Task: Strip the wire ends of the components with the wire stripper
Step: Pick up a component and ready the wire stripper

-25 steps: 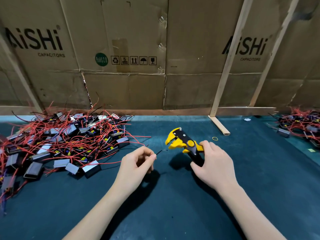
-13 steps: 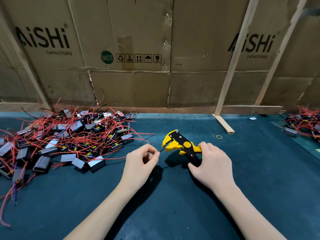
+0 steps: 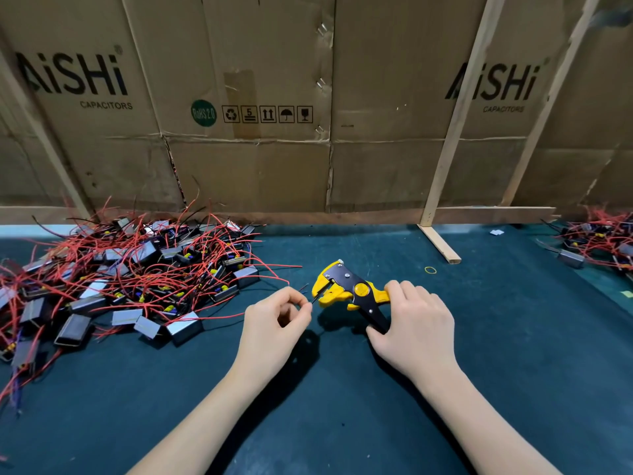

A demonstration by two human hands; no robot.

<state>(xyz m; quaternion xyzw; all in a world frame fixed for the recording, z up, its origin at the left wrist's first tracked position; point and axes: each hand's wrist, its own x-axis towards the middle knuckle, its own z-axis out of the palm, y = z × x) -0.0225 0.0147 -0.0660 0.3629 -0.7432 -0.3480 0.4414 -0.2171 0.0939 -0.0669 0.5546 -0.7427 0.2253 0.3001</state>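
Observation:
My right hand (image 3: pixel 416 323) grips the handles of a yellow and black wire stripper (image 3: pixel 346 286), whose jaws point left. My left hand (image 3: pixel 275 320) pinches a thin black wire (image 3: pixel 313 301) between thumb and forefinger. The wire's tip lies at the stripper's jaws. The component on that wire is hidden in my left hand. A big pile of components (image 3: pixel 120 279), grey boxes with red wires, lies on the dark green table (image 3: pixel 342 406) to the left.
A second, smaller pile of wired components (image 3: pixel 597 241) sits at the far right. A cardboard wall (image 3: pixel 308 97) with wooden slats stands along the table's back edge, and a wooden slat foot (image 3: pixel 440 243) juts onto the table. A yellow rubber band (image 3: pixel 430 269) lies nearby.
My left hand and the stripper have come together, so the black wire's tip now reaches the jaws. The view has shifted slightly.

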